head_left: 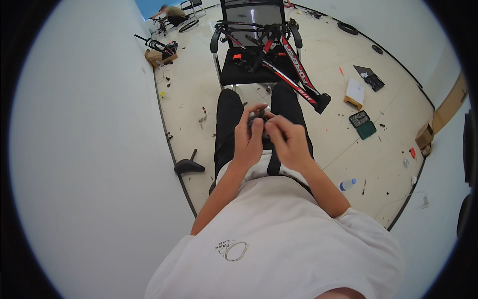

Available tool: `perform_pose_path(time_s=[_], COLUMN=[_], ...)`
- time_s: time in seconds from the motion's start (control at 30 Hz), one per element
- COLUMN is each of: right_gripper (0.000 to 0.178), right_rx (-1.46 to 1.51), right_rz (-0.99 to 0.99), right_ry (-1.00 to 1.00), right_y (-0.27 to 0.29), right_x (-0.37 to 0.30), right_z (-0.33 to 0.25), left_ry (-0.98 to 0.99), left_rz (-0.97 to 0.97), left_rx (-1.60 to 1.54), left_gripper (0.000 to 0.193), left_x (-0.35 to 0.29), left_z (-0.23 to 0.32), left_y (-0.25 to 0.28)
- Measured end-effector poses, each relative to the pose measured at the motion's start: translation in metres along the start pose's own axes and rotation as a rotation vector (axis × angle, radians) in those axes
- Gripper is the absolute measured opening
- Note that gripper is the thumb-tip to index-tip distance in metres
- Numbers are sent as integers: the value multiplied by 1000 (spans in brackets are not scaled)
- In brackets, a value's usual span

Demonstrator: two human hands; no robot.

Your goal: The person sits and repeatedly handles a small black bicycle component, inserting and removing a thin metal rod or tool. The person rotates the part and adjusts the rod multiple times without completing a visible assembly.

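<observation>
1. White shirt (294,234) nearest, cut off below.
2. Left hand (247,139): fingers curled around a small dark part (262,115) above black trousers (228,117), mostly hidden; pointing direction and long axis unclear.
3. Right hand (290,140), blurred: fingers narrow, at the part; grip uncertain.

"What sort of place was it?"

"A makeshift bicycle workshop, by the look of it. A bike frame (298,65) lay across an office chair (249,78), with a saddle (189,166), a tyre (347,28) and an open green case (367,130) around the floor (328,154)."

"Could it have been an office room?"

"The plain white wall (89,124) suited one, but a person (175,15) crouched beside more bike parts (161,26)."
</observation>
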State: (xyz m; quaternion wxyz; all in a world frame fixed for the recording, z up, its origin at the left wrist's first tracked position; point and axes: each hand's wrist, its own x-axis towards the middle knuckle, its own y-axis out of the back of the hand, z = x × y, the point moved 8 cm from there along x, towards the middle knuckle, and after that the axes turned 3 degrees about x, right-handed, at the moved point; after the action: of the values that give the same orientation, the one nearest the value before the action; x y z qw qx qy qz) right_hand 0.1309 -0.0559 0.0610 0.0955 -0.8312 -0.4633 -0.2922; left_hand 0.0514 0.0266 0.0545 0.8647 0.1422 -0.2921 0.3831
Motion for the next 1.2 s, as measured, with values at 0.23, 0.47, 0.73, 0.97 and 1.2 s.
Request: perform_pose_path(time_s=[0.23,0.47,0.73,0.97,1.2], right_gripper=[10,8,17,24,16], right_rx=[-488,-434,-541,153,706], right_rz=[81,164,-90,-368,-263], right_ry=[436,391,298,-418,-600], right_y=[-21,-21,-26,-19,38], right_x=[-9,-3,11,-6,15], right_z=[-11,19,94,140,156], left_ry=[-83,-53,548,894,892], left_rz=[358,415,355,272,-262], left_rx=[187,388,193,-350,-339], left_gripper=[29,31,57,48,41], left_x=[-10,-2,-20,-40,-31], left_z=[-8,-18,-135,-135,-102], left_y=[25,26,28,30,-6])
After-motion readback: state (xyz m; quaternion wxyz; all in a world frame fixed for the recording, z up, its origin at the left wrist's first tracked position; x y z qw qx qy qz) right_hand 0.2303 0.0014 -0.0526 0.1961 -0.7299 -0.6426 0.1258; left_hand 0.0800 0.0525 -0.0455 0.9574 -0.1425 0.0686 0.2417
